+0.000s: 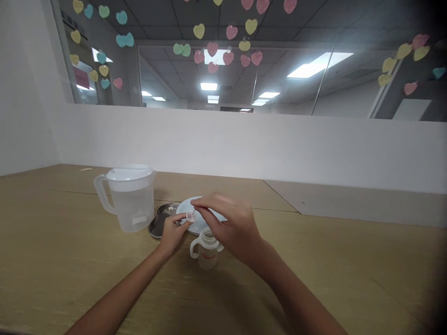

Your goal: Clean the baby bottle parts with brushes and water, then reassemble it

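My left hand (172, 235) pinches a small clear round piece (191, 216) between thumb and fingertips, its round face turned toward me; it could be a bottle teat, but its kind is not certain. Just above it, my right hand (230, 221) has thumb and forefinger pressed together, their tips at the piece's edge. Something thin seems to be in that pinch, too small to name. Below the hands a baby bottle (207, 255) with two white handles and red lettering stands upright, its threaded neck uncovered. The right hand partly hides its right handle.
Behind the hands lies a pale blue plate (185, 206), partly covered by them. A metal kidney-shaped tray (159, 221) sits to its left. Further left stands a lidded clear plastic jug (134, 204). The wooden table (331, 279) meets a white wall (216, 144) at the back.
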Tool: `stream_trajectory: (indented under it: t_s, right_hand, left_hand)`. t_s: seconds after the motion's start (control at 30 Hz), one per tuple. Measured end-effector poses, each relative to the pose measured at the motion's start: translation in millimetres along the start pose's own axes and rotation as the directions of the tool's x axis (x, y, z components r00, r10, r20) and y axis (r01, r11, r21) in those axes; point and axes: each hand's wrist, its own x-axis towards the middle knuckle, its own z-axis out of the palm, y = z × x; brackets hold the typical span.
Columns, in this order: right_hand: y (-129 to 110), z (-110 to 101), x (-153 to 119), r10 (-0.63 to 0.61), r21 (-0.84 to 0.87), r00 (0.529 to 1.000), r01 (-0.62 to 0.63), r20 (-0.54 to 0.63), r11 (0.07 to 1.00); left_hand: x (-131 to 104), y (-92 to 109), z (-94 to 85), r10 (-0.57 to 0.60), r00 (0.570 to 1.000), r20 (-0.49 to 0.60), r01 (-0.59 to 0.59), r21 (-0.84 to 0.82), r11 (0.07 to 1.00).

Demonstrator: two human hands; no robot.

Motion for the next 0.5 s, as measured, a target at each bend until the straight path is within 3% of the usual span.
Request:
stream_trajectory:
  t_s: [0.17,0.33,0.5]
  right_hand:
    - [-0.5,-2.6,2.0,0.014,0.070,0.997,-0.019,0.073,0.997]
    - [8.5,-1.4,-0.5,-0.047,-0.096,0.999,0.047,0.006,0.994]
    - [13.7,-2.2,-0.3,-0.072,-0.160,0.997,0.066,-0.030,0.985]
  left_hand:
    - [-0.2,0.7,-0.7,0.009,1.000,-0.006,-0.009,0.022,1.000]
    - [1.1,-8.2,-0.5,-0.035,0.999,-0.010,0.035,-0.011,0.999]
    - [2.0,-13.0,-0.6,-0.039,0.999,-0.035,0.038,-0.022,0.999]
